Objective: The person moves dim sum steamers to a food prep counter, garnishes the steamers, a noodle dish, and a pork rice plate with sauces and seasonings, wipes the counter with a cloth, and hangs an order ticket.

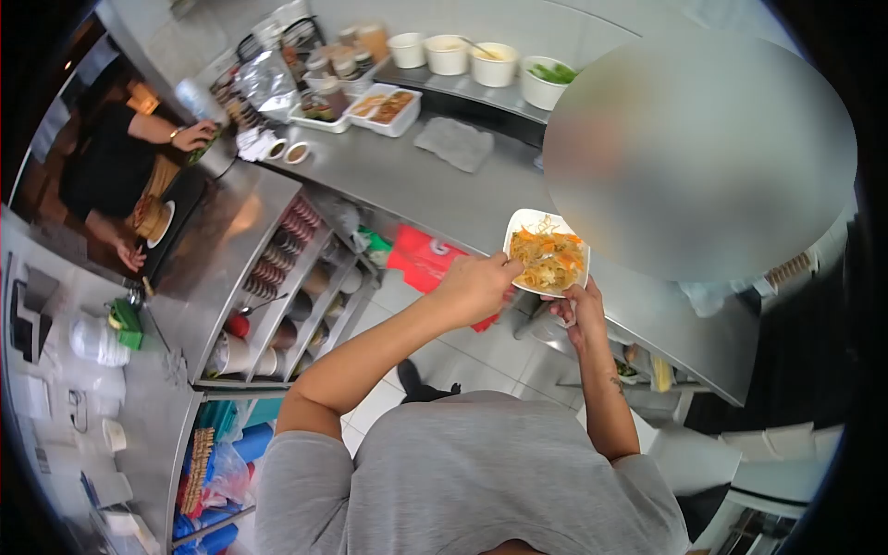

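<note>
A white square bowl (pixel 511 225) of noodles with orange shreds (pixel 548 254) is up in front of me, over the edge of the steel counter. My left hand (pixel 476 289) is at the bowl's left side, its fingers pressed together at the rim; whether they hold the rim or something small is too hard to make out. From the lower right, my right hand (pixel 581 310) grips the bowl, with the thumb near the rim and the other fingers partly beneath.
White tubs (pixel 448 57) line the raised shelf. Food trays (pixel 386 109), sauce cups (pixel 297 153) and a cloth (pixel 454 143) lie on the counter. Another person (pixel 109 166) stands at the far left. A large blur hides the upper right. Shelves (pixel 277 305) hold stacked dishes.
</note>
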The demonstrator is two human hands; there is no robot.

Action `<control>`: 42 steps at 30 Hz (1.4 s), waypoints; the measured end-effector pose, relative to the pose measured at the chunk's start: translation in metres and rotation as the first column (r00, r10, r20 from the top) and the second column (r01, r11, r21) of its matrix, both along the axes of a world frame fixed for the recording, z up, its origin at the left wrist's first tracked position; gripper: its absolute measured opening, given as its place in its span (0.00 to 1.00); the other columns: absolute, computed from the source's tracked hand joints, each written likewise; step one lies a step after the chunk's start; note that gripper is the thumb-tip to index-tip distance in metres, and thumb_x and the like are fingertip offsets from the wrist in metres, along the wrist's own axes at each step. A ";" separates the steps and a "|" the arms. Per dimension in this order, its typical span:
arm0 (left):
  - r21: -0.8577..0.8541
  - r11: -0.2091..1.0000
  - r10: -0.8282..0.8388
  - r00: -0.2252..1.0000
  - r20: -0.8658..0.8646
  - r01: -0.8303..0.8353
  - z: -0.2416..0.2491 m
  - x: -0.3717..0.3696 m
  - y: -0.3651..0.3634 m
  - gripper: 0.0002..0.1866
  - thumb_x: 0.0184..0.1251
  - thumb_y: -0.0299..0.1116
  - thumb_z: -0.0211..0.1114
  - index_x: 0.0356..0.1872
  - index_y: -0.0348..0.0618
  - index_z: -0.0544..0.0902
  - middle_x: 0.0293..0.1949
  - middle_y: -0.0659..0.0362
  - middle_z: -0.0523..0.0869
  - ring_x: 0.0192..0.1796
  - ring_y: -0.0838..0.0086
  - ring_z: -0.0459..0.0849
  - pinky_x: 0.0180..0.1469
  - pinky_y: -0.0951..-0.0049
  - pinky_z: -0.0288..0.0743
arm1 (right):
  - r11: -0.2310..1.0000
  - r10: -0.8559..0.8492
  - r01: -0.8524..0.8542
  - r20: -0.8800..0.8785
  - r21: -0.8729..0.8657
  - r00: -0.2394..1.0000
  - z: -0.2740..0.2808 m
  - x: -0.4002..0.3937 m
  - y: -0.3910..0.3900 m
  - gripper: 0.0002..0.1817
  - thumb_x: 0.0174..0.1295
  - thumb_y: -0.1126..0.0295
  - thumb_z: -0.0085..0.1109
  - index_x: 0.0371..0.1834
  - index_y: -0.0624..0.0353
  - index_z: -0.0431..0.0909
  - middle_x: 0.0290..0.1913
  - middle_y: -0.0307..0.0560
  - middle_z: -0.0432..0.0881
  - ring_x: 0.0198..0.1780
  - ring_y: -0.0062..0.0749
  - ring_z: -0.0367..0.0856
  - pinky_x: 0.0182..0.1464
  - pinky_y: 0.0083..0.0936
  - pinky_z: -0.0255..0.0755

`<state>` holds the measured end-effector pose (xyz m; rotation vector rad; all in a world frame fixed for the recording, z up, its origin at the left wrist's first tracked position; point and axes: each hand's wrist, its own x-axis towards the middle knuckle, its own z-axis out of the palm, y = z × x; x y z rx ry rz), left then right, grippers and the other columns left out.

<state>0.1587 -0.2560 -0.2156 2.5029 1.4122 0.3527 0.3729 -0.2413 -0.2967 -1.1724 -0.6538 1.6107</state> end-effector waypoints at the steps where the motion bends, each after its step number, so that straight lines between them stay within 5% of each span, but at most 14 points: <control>1: 0.032 0.999 0.036 0.999 0.003 -0.036 -0.005 -0.022 0.004 0.16 0.48 0.24 0.58 0.42 0.43 0.74 0.34 0.54 0.79 0.34 0.57 0.81 0.32 0.59 0.73 | 1.000 0.030 -0.029 -0.006 0.008 1.000 0.000 -0.021 0.007 0.23 0.48 0.81 0.41 0.52 0.66 0.61 0.31 0.51 0.76 0.14 0.23 0.67 0.19 0.21 0.71; 7: 0.121 0.976 0.181 0.983 0.028 -0.183 -0.034 -0.170 0.039 0.14 0.48 0.27 0.57 0.40 0.47 0.76 0.33 0.54 0.79 0.34 0.58 0.81 0.34 0.58 0.74 | 0.976 0.215 -0.218 -0.131 -0.012 0.968 0.006 -0.169 0.046 0.23 0.46 0.81 0.43 0.50 0.64 0.65 0.25 0.44 0.72 0.11 0.20 0.59 0.22 0.24 0.71; 13: 0.204 0.949 0.265 0.958 -0.107 -0.239 -0.030 -0.299 0.068 0.18 0.49 0.22 0.55 0.44 0.48 0.78 0.33 0.54 0.74 0.37 0.59 0.78 0.39 0.62 0.71 | 0.956 0.287 -0.294 -0.227 0.001 0.931 -0.005 -0.293 0.091 0.25 0.47 0.82 0.42 0.54 0.64 0.60 0.33 0.49 0.76 0.15 0.24 0.70 0.22 0.25 0.74; 16: 0.322 0.904 0.315 0.948 -0.053 -0.282 -0.025 -0.333 0.079 0.18 0.49 0.21 0.53 0.42 0.47 0.79 0.30 0.54 0.73 0.35 0.59 0.78 0.36 0.59 0.71 | 0.950 0.312 -0.312 -0.203 0.034 0.928 -0.014 -0.337 0.113 0.23 0.49 0.81 0.42 0.53 0.65 0.60 0.35 0.53 0.77 0.18 0.25 0.75 0.22 0.23 0.75; 26: 0.137 0.807 0.576 0.817 0.038 -0.575 -0.032 -0.375 0.124 0.20 0.51 0.22 0.51 0.47 0.48 0.79 0.33 0.50 0.78 0.32 0.54 0.79 0.36 0.57 0.73 | 0.917 0.398 -0.398 -0.095 0.029 0.912 -0.034 -0.379 0.194 0.25 0.48 0.82 0.43 0.55 0.65 0.59 0.36 0.55 0.77 0.22 0.32 0.78 0.21 0.22 0.73; 32: -0.142 0.841 0.539 0.834 0.119 -0.523 -0.068 -0.403 0.184 0.21 0.51 0.24 0.49 0.48 0.47 0.79 0.35 0.46 0.82 0.35 0.50 0.81 0.40 0.56 0.73 | 0.915 0.399 -0.402 -0.070 -0.033 0.914 -0.027 -0.386 0.220 0.27 0.49 0.81 0.43 0.57 0.64 0.58 0.35 0.53 0.78 0.23 0.33 0.79 0.24 0.24 0.74; 35: -0.182 0.838 0.504 0.857 -0.106 -0.515 -0.046 -0.407 0.201 0.19 0.53 0.27 0.51 0.48 0.45 0.77 0.34 0.44 0.82 0.38 0.49 0.81 0.42 0.56 0.73 | 0.899 0.431 -0.436 -0.089 -0.035 0.898 -0.023 -0.394 0.223 0.27 0.50 0.80 0.44 0.57 0.62 0.58 0.33 0.51 0.78 0.18 0.28 0.74 0.26 0.25 0.74; 42: -0.262 0.938 0.226 0.973 -0.040 -0.228 -0.041 -0.447 0.261 0.16 0.63 0.40 0.52 0.46 0.39 0.71 0.36 0.39 0.81 0.43 0.49 0.80 0.45 0.52 0.71 | 0.925 0.358 -0.374 -0.175 -0.071 0.917 -0.026 -0.408 0.213 0.24 0.54 0.77 0.47 0.57 0.59 0.60 0.22 0.39 0.72 0.12 0.17 0.61 0.32 0.27 0.74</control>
